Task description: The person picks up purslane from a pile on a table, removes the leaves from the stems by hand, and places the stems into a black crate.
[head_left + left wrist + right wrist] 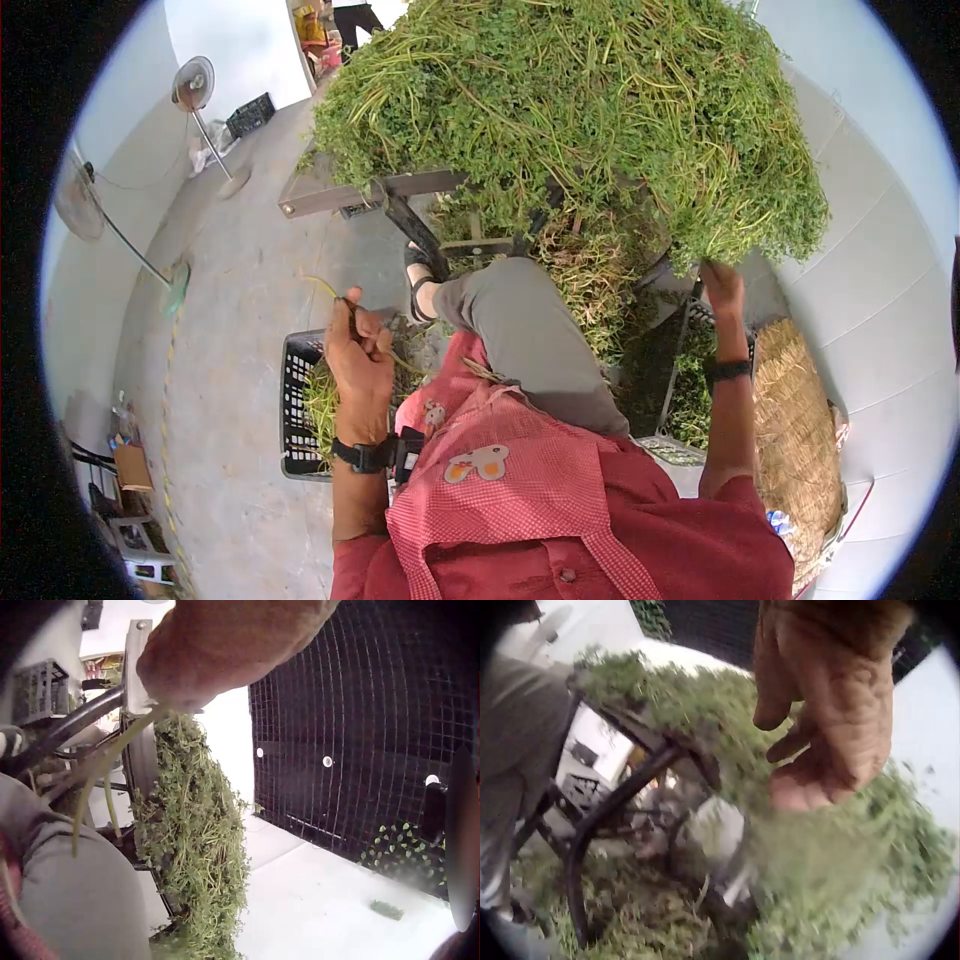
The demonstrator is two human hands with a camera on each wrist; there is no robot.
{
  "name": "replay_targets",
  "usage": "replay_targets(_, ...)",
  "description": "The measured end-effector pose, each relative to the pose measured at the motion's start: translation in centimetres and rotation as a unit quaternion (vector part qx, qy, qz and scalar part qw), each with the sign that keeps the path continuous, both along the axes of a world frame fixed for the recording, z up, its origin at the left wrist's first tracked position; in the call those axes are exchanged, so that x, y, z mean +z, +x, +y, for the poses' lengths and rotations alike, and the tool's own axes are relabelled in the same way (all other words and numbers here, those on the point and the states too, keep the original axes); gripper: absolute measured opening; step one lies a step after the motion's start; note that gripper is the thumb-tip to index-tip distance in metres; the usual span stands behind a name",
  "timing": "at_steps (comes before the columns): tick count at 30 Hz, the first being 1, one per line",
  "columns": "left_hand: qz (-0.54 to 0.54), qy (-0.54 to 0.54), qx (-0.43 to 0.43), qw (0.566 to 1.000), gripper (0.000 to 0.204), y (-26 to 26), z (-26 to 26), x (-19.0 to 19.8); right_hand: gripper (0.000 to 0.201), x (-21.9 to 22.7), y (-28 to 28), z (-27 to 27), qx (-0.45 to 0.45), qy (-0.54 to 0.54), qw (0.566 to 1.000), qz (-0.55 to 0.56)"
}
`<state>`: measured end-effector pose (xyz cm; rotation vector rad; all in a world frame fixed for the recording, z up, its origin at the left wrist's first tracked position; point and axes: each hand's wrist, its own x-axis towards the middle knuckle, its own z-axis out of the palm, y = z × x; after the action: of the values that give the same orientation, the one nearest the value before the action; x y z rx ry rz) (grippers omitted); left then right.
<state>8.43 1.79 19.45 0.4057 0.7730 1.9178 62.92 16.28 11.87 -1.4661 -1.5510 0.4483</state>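
Left hand (360,348) is pinching a thin green stem (139,729) with bent fingers, in front of the near left corner of the table (330,198). Right hand (724,288) is bending its fingers close to the near right corner; I cannot tell if it is holding plants. 1 big heap of plants (570,110) is hanging over the near edge.

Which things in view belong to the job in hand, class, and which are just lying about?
Likely the job: greens heaped on the table; stem in the left hand; near crate, holding stems.

Likely lying about: far fan; near fan; far crate.
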Motion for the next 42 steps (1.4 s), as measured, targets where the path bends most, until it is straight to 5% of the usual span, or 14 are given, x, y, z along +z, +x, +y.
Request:
replay_targets(1, -0.004, 0.0, -0.012, 1.0, 0.024, 0.4, 0.0, 0.1, 0.017, 4.6, -5.6, 0.1, -0.034, 0.075, 0.979, -0.184)
replay_targets(5, -0.011, -0.005, -0.027, 1.0, 0.024, 0.6, -0.2, 0.1, 0.018, 13.8, -19.9, 3.5, 0.108, 0.202, 0.965, -0.127)
replay_targets(7, -0.014, -0.009, -0.018, 1.0, 0.023, 0.4, -0.4, -0.2, 0.023, 15.9, -23.9, 5.4, 0.139, 0.135, 0.976, -0.098)
replay_targets(11, -0.027, -0.021, -0.001, 0.999, 0.023, 0.0, -0.8, -0.9, 0.023, 16.7, -28.4, 10.6, 0.144, 0.22, 0.948, -0.179)
replay_targets(14, -0.039, -0.03, -0.01, 0.999, 0.024, -0.6, -1.1, -1.9, 0.026, 17.2, -30.8, 12.1, 0.081, 0.104, 0.955, -0.266)
replay_targets(25, -0.045, -0.052, -0.017, 0.998, 0.021, -0.9, -1.3, -3.0, 0.035, 17.5, -28.9, 11.3, 0.091, 0.04, 0.953, -0.286)
replay_targets(27, -0.027, -0.061, 0.001, 0.998, 0.022, -0.4, -1.2, -2.6, 0.034, 18.4, -26.9, 10.8, 0.125, -0.054, 0.99, -0.03)
replay_targets(29, -0.021, -0.072, 0.005, 0.997, 0.021, 0.1, -1.2, -2.2, 0.03, 18.7, -25.0, 10.8, 0.113, -0.053, 0.991, 0.045)
replay_targets(31, -0.013, -0.066, -0.009, 0.998, 0.02, 0.4, -1.3, -1.9, 0.019, 19.4, -23.1, 10.6, 0.207, -0.005, 0.952, 0.226)
replay_targets(39, 0.048, 0.009, -0.106, 0.993, 0.03, 1.3, -1.2, -1.8, 0.03, 22.3, -19.3, 6.8, 0.311, -0.04, 0.879, 0.359)
replay_targets(41, 0.085, -0.008, -0.097, 0.992, 0.026, 2.5, -0.8, -0.8, 0.029, 22.6, -20.1, 3.8, 0.326, -0.048, 0.878, 0.348)
replay_targets(42, 0.119, -0.022, -0.085, 0.989, 0.023, 3.2, -0.5, -0.1, 0.029, 22.5, -21.2, 2.0, 0.328, -0.07, 0.91, 0.243)
